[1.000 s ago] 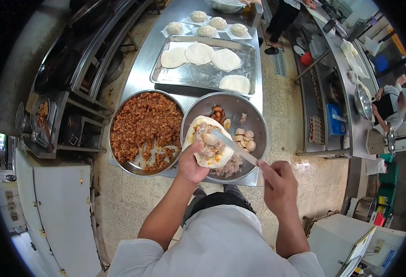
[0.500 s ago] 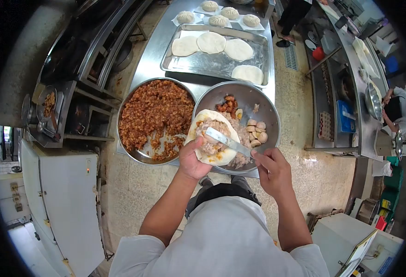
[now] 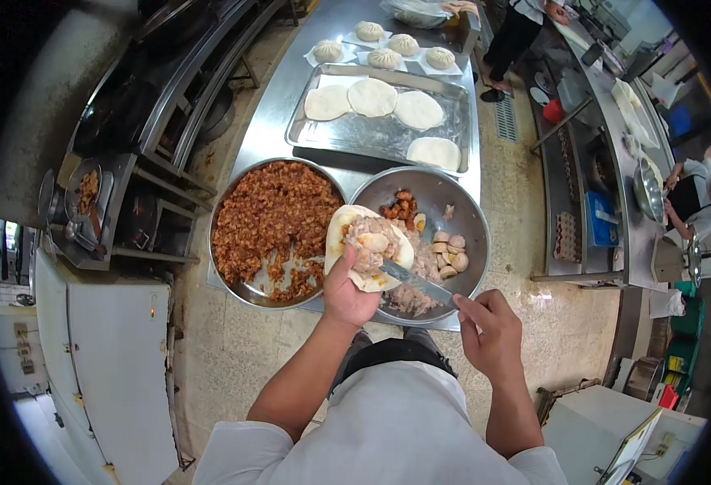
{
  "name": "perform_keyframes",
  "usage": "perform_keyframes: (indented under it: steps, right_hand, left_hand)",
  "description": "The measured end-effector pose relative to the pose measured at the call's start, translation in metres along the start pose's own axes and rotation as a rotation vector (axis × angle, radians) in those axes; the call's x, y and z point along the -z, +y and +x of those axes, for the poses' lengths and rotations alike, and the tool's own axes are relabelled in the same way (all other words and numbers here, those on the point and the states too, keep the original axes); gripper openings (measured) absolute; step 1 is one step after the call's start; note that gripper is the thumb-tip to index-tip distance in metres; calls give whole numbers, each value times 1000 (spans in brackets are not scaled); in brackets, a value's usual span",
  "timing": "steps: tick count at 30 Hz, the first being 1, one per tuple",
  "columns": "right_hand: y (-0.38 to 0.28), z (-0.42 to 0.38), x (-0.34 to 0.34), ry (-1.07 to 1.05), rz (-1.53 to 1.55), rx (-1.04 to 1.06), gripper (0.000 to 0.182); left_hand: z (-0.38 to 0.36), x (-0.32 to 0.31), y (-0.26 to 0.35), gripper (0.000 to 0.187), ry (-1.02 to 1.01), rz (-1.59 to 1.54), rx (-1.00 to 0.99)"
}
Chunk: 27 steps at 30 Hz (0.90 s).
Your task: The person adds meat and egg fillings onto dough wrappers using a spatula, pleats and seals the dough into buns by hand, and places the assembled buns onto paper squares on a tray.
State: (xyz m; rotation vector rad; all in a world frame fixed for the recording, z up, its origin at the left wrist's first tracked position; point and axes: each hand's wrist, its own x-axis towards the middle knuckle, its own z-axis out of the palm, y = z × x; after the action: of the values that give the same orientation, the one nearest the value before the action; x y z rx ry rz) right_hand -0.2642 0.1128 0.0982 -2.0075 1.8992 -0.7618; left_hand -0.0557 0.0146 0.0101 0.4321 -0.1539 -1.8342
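My left hand (image 3: 351, 296) cups a round dough wrapper (image 3: 338, 229) from below, fingers curled around its edge. Pale minced meat (image 3: 363, 257) is heaped on the wrapper, with a smooth pale piece (image 3: 374, 242) on top. In my right hand (image 3: 489, 330) is a flat metal spatula (image 3: 422, 283), its tip against the lower right of the heap. Beneath is a steel bowl (image 3: 475, 226) with minced meat (image 3: 410, 299), sliced pale pieces (image 3: 451, 252) and reddish-brown chunks (image 3: 402, 207). Beside it on the left, a steel pan holds reddish-brown chopped filling (image 3: 270, 212).
Behind the bowls, a metal tray (image 3: 335, 139) bears several flat wrappers (image 3: 372, 97). Several pleated buns (image 3: 383, 58) sit on paper farther back. Steel shelving (image 3: 533, 202) stands to the right, where two people are. A white cabinet (image 3: 117, 356) is at the left.
The spatula has moved from across the top of the filling down to its lower right side, uncovering the pale piece. My right hand has shifted down and right. The view has tilted slightly.
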Motion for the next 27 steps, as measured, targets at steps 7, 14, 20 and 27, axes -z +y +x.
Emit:
perform_keyframes:
  steps: [7, 14, 20, 27]
  right_hand:
    - [-6, -3, -9, 17, 47, -38, 29]
    - [-3, -2, -26, 43, 155, -36, 28]
    - [-3, -4, -23, 2, 438, -110, 26]
    - [-6, -2, 18, 47, 38, -200, 10]
  left_hand:
    - [0, 1, -7, 59, -7, 64, 15]
    - [1, 5, -8, 60, 4, 81, 65]
    - [1, 5, 6, 59, 34, -124, 163]
    - [2, 4, 41, 63, -210, -182, 12]
